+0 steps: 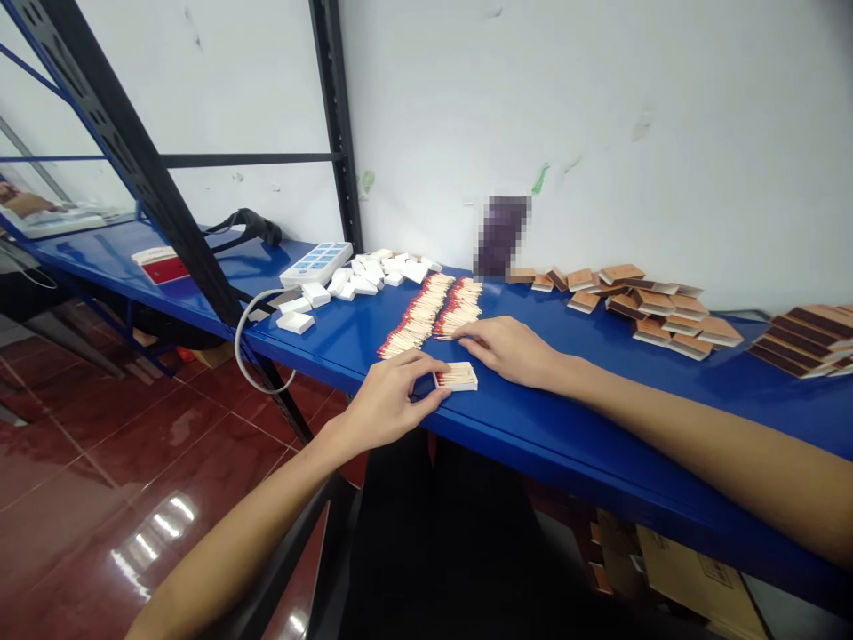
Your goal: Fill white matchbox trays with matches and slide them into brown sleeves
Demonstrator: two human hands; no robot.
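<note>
A white matchbox tray [472, 388] with a layer of red-tipped matches [457, 376] inside lies near the front edge of the blue shelf. My left hand [394, 391] grips its left end between thumb and fingers. Just behind the tray, my right hand [503, 347] has its fingers bent together at the near end of the right row of matches [461, 307]. Whether a match is between those fingertips is too small to tell. To the left of that row runs a second, longer row of matches [418, 316].
Small white trays [363, 283] are heaped at the back left, beside a white device with blue panels [318, 262] and its grey cable [240, 342]. Brown matchbox sleeves [657, 307] lie along the right, more stacked [803, 338] farther right. A black upright post [153, 169] stands left.
</note>
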